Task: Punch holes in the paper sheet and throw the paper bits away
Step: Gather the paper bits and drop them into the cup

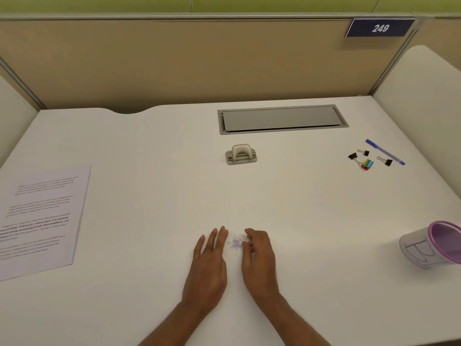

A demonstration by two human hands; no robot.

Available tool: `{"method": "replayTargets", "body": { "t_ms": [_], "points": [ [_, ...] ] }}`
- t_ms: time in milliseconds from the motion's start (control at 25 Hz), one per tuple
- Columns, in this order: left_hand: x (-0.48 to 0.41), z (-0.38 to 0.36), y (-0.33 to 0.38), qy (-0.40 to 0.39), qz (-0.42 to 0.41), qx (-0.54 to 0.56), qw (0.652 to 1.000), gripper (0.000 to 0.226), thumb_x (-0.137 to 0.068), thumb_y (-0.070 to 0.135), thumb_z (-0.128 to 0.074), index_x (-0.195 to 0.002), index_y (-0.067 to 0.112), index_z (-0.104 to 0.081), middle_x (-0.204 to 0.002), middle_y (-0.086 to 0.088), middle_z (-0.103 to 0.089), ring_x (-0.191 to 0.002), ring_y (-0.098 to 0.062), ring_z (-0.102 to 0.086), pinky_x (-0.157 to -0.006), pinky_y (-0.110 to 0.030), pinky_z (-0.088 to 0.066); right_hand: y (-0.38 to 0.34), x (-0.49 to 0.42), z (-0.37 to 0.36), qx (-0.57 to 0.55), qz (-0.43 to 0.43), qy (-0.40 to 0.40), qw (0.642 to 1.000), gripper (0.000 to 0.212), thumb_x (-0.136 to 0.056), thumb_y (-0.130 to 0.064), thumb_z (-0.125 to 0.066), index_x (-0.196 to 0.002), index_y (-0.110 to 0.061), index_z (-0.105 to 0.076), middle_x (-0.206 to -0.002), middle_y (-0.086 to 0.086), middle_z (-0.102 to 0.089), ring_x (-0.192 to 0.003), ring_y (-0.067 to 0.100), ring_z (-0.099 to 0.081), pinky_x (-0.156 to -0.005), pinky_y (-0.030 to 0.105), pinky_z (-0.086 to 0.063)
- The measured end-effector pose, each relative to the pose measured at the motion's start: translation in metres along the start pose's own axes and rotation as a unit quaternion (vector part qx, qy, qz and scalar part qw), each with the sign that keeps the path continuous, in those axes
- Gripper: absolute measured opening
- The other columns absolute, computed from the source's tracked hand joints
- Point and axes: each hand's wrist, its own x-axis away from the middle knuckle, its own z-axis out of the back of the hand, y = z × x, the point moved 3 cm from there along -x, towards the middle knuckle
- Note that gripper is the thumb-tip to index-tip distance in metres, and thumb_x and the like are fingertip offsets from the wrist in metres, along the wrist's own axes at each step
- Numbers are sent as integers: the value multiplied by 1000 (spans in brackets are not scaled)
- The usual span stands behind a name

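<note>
A small heap of pale paper bits (235, 243) lies on the white desk (154, 151) near its front middle. My left hand (208, 263) rests flat just left of the heap, fingers straight and together. My right hand (258, 255) sits just right of it, fingers curled inward toward the bits, holding nothing that I can see. The grey hole punch (241, 154) stands alone farther back in the middle. The printed paper sheet (40, 221) lies flat at the left edge. A small bin with a purple rim (435, 244) lies tilted at the right edge.
A grey cable flap (282, 119) is set into the desk at the back. Several binder clips (369, 158) and a blue pen (385, 151) lie at the back right. Beige partition walls (174, 63) enclose the desk at the back and sides.
</note>
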Motion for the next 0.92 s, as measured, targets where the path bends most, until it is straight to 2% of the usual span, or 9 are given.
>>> {"method": "replayTargets", "body": {
  "t_ms": [120,240,320,400,520,640,800,840,920],
  "points": [
    [3,1,1,-13,-38,26,999,72,-90,-1,-35,-157,21,-19,-164,11,-19,-152,-6,-12,-123,-35,-9,-4,-6,2,-15,12,-6,1000,22,-96,0,-54,-111,-11,-66,-106,-4,-64,-99,6,-61,-91,29,-52],
    [2,4,-5,34,17,71,997,72,-88,-2,-33,-156,20,-22,-163,14,-19,-150,-2,-13,-123,-26,-8,1,-10,12,22,27,-1,999,19,-96,-14,-60,-114,-17,-65,-112,-8,-62,-106,9,-58,-91,30,-52],
    [2,4,-7,57,47,81,994,68,-89,0,-31,-155,16,-24,-162,12,-21,-150,0,-14,-123,-26,-9,-3,-5,8,73,64,-57,994,30,-96,-31,-61,-124,-21,-63,-122,-7,-59,-115,9,-52,-95,25,-49],
    [2,0,-6,54,49,63,995,65,-93,3,-30,-156,15,-21,-162,8,-22,-151,-4,-15,-124,-29,-9,-8,0,-1,117,111,-113,980,39,-96,-38,-59,-131,-20,-61,-132,-2,-56,-122,13,-49,-101,26,-45],
    [1,-4,-5,55,63,13,996,62,-97,7,-31,-157,16,-18,-162,4,-20,-152,-7,-8,-124,-30,-7,-15,-1,-6,160,174,-141,961,32,-97,-29,-59,-125,-16,-66,-133,4,-59,-123,20,-51,-100,31,-46],
    [-1,-6,-2,36,46,-42,997,59,-97,8,-30,-155,11,-22,-162,-1,-25,-153,-13,-12,-124,-40,-15,-18,-4,-3,198,225,-150,942,23,-97,-20,-57,-115,-13,-68,-127,3,-63,-117,20,-55,-94,27,-48],
    [-2,-7,-4,21,60,-84,994,58,-97,15,-25,-154,11,-26,-163,-6,-23,-153,-19,-13,-122,-47,-20,-8,-4,-3,179,165,-152,958,25,-105,-20,-43,-121,-16,-61,-117,-7,-57,-100,-6,-47,-85,2,-33],
    [-1,-8,-4,18,61,-93,994,58,-97,16,-25,-155,11,-25,-164,-6,-22,-153,-19,-12,-122,-47,-19,-7,-3,-3,183,158,-161,957,23,-105,-17,-42,-119,-15,-60,-114,-6,-56,-97,-4,-48,-83,4,-35],
    [0,-9,-4,17,61,-100,993,58,-97,16,-25,-155,11,-25,-164,-6,-21,-153,-20,-12,-122,-47,-19,-5,-2,-5,221,198,-189,936,24,-101,-7,-41,-115,-7,-60,-113,3,-55,-101,13,-49,-86,21,-43]
  ]
}}
